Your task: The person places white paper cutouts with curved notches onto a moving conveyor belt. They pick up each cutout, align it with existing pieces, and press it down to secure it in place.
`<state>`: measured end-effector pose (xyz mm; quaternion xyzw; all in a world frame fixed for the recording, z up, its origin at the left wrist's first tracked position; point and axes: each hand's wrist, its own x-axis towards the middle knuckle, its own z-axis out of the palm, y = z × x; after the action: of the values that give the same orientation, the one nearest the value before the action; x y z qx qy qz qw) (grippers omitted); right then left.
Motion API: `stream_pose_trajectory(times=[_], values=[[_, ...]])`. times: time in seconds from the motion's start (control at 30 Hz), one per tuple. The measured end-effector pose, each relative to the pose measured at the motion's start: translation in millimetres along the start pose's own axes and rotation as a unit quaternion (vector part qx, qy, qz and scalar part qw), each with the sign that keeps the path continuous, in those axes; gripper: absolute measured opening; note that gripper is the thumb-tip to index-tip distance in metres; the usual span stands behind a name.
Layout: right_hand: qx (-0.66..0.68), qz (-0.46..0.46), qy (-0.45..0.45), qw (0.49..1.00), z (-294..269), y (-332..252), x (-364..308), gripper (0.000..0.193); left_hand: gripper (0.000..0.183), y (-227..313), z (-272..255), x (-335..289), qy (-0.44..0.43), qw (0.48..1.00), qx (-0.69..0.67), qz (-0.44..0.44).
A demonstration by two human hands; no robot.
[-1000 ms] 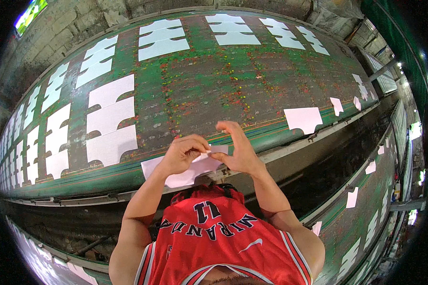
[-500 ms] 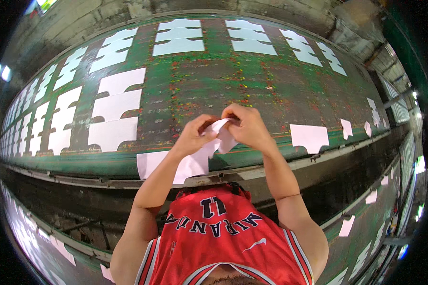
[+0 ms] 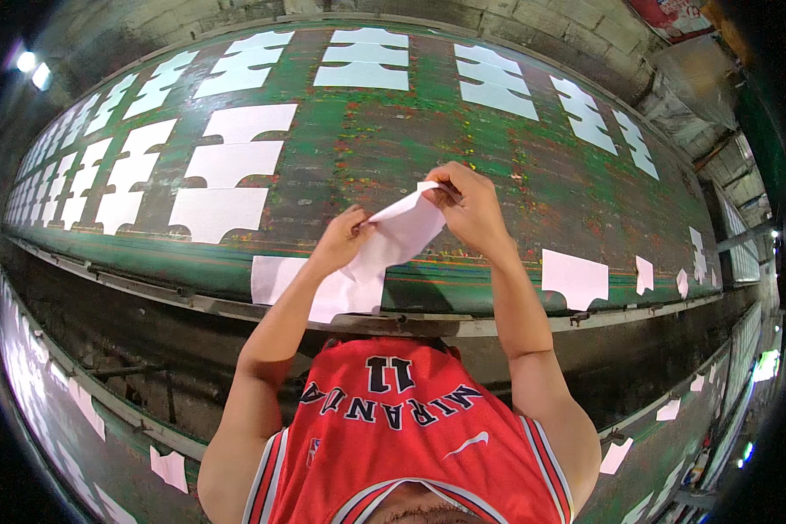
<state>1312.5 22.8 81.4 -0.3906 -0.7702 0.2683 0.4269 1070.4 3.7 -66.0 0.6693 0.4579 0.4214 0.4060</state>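
A thin white cloth piece [image 3: 402, 231] is stretched between my hands above the near edge of a long green table [image 3: 428, 301]. My left hand [image 3: 342, 243] is closed on its left edge, with fingertips pinched together. My right hand [image 3: 468, 210] grips its upper right corner, a little higher and farther out. Beneath my left hand and forearm, white cloth [image 3: 279, 278] lies flat at the table's near edge, partly hidden by my arm. Whether the held piece touches this cloth cannot be made out.
Rows of white cut cloth panels [image 3: 227, 163] with curved notches lie across the table's left and far side. Another notched panel [image 3: 576, 279] and smaller pieces lie along the near edge to the right. A metal rail [image 3: 624, 304] borders the table. A second table holds white pieces [image 3: 168, 469] behind me.
The cloth was bunched between my close hands. Now my hands are farther apart, the right one up and to the right, and the cloth is spread out. The view has shifted slightly.
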Motion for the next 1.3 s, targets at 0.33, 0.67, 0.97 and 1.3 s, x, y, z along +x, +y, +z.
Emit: stream_pose_trajectory(times=[0.33,0.67,0.97,1.3], values=[[-0.024,0.037,0.069,0.997,-22.7,23.3,2.2,0.02,0.022,8.4,-15.9,24.9,0.075,0.99,0.03,-0.113],[-0.038,0.08,0.098,0.991,-38.4,54.8,3.3,0.018,0.009,10.1,-22.7,41.5,0.039,0.998,-0.023,-0.032],[-0.03,0.091,0.14,0.985,-60.6,85.8,16.1,0.015,0.009,18.5,-32.6,65.2,-0.043,0.997,-0.07,0.008],[0.071,0.191,0.159,0.966,-61.4,115.3,-32.9,0.009,0.012,20.7,-51.5,52.4,-0.1,0.99,0.078,-0.057]])
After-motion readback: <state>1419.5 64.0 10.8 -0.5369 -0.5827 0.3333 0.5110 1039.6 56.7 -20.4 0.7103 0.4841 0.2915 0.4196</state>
